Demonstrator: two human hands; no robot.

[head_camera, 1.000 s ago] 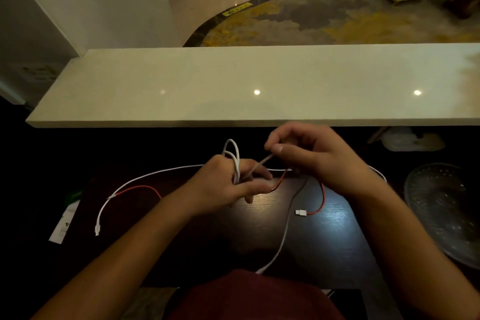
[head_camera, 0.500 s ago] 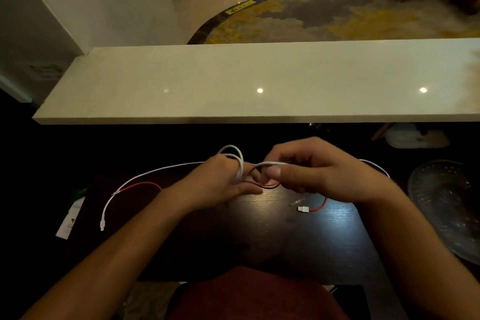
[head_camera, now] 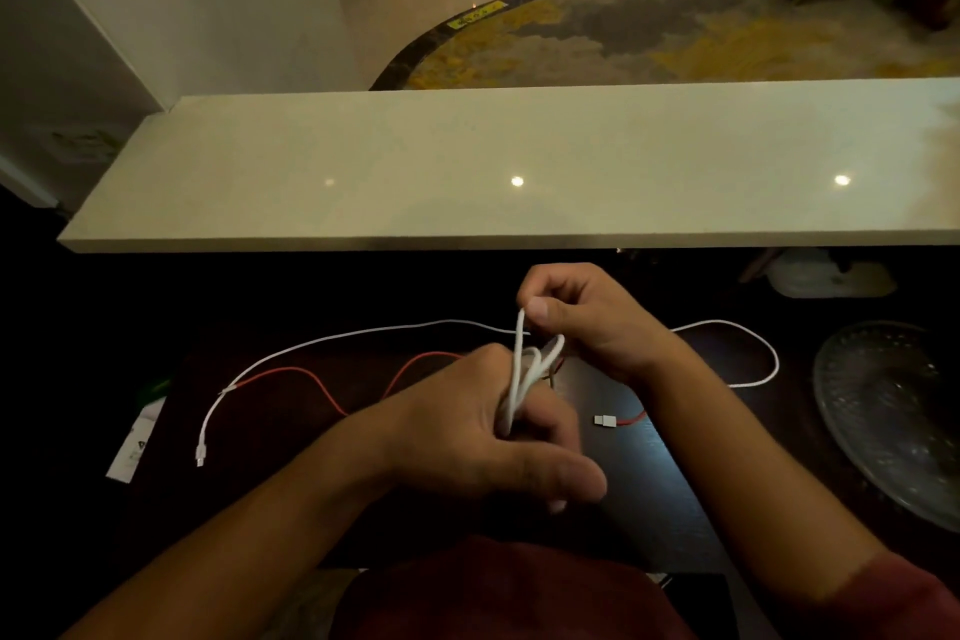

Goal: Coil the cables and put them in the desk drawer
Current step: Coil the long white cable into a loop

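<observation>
Over the dark desk (head_camera: pixel 291 483), the left hand (head_camera: pixel 483 437) is curled tight around a few loops of the white cable (head_camera: pixel 522 369), while the right hand (head_camera: pixel 587 322) pinches the same cable's upper strand between thumb and forefinger. The rest trails across the desk (left and right), beside a red cable (head_camera: pixel 311 377). A glass dish (head_camera: pixel 893 411) sits at far right.
</observation>
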